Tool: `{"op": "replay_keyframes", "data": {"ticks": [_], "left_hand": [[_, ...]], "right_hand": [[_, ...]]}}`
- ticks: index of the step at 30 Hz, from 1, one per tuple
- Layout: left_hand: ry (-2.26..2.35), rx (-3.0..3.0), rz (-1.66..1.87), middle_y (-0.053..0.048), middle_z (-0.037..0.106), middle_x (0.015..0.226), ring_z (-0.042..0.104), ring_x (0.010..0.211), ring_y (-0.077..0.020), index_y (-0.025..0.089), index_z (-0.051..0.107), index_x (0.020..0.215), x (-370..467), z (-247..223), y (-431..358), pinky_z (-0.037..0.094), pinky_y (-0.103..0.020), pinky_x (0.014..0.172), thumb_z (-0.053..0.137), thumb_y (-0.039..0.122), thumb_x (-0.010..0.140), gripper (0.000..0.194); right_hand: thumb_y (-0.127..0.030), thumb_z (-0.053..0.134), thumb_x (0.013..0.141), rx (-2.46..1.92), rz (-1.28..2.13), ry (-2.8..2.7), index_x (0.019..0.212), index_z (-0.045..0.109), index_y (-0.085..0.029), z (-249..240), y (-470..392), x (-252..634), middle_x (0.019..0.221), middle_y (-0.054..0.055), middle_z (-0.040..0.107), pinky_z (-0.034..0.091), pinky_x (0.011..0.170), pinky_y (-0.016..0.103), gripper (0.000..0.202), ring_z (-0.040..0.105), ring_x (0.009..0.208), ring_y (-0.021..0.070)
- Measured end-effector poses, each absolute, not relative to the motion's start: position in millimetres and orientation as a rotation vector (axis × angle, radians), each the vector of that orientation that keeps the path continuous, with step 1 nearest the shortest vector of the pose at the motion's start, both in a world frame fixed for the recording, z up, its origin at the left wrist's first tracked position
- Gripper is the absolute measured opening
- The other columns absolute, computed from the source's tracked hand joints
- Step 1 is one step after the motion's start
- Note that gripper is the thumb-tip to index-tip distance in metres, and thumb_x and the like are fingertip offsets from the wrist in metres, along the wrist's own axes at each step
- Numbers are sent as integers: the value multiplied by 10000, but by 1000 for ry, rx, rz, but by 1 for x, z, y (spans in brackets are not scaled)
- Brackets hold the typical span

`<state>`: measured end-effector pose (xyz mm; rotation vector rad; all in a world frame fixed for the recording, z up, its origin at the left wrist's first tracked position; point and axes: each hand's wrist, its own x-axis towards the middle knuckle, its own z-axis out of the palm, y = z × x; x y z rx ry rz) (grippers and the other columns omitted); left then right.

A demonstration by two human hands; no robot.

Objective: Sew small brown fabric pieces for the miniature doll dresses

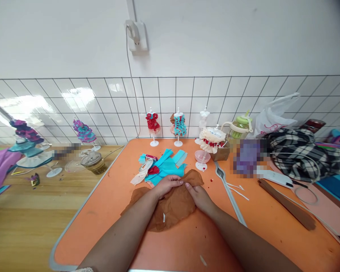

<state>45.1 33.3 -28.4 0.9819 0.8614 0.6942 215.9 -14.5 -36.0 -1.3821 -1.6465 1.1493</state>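
Reference centre: the brown fabric (180,211), with 12 o'clock pointing away from the person. The fabric lies crumpled on an orange tabletop (170,251) with grey edging. Left hand (170,185) and right hand (197,193): at the fabric's upper part, fingertips close together, thumbs and forefingers pinching the fabric.

Surface: turquoise fabric pieces (168,166) lie near the hands at 11 o'clock; a pink bowl (198,158) stands at 1 o'clock; a folded brown strip (289,206) lies at 3 o'clock; a black-and-white checked cloth (289,151) is heaped at 2 o'clock. A wooden table (31,215) adjoins at 9 o'clock.

Room: at 12 o'clock, a small dress form (178,126) in turquoise ruffles stands before white wall tiles (116,104). Above, toward 11 o'clock, a plug (132,33) sits in a wall socket (142,37)
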Motion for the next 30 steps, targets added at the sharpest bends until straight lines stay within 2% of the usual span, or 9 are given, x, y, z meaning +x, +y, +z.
{"op": "replay_keyframes", "data": {"ticks": [2,4,6,8,10,17,22,26,30], "left_hand": [[839,958,697,-14,677,697,605,629,-134,142,661,747,44,-29,33,420,-246,637,793,353,589,295],[838,930,713,-27,688,715,623,640,-152,145,660,753,44,-30,34,434,-261,644,781,366,602,294],[854,915,725,-31,686,694,626,622,-160,144,653,736,43,-32,35,439,-265,629,776,378,603,296],[867,920,720,-28,672,649,615,583,-156,139,644,706,43,-33,37,431,-258,596,778,385,593,302],[872,932,706,-23,663,627,603,559,-150,137,640,693,43,-34,38,416,-249,568,781,387,584,307],[887,1002,674,10,631,578,537,502,-108,143,646,650,45,-34,37,360,-220,517,781,395,580,294],[888,1024,671,-10,665,648,576,579,-128,144,667,683,47,-34,36,401,-233,585,787,386,571,291],[886,1022,694,-27,688,708,619,675,-163,147,684,751,47,-33,36,428,-257,662,790,368,570,304],[882,1016,708,-20,685,678,606,620,-148,143,669,714,47,-33,36,420,-255,638,778,371,594,279]], "right_hand": [[-579,361,854,-1349,1112,-1648,1180,597,-172,-36,-14,216,1179,94,625,397,948,357,572,534,1139,248],[-576,354,856,-1344,1098,-1650,1112,629,-167,-36,-14,217,1130,95,644,405,920,354,555,552,1100,255],[-599,334,850,-1425,1107,-1651,893,677,-154,-35,-14,217,947,103,688,441,800,349,564,608,938,268],[-632,333,830,-1543,1099,-1639,682,626,-165,-35,-15,217,765,91,676,431,667,328,570,613,772,255],[-649,356,809,-1611,1063,-1611,617,553,-183,-35,-15,217,708,71,648,397,603,303,541,593,713,233],[-641,352,811,-1592,1068,-1613,673,539,-180,-37,-15,217,760,69,637,378,605,285,516,581,750,224],[-614,356,825,-1555,1072,-1665,720,577,-163,-36,-13,219,773,69,648,382,619,284,513,580,743,220],[-614,380,817,-1560,1056,-1676,668,536,-172,-36,-13,220,697,52,623,375,574,278,492,570,674,208],[-648,378,801,-1537,1244,-1541,694,508,-199,-38,-15,221,611,17,578,369,476,267,479,530,525,169]]}}
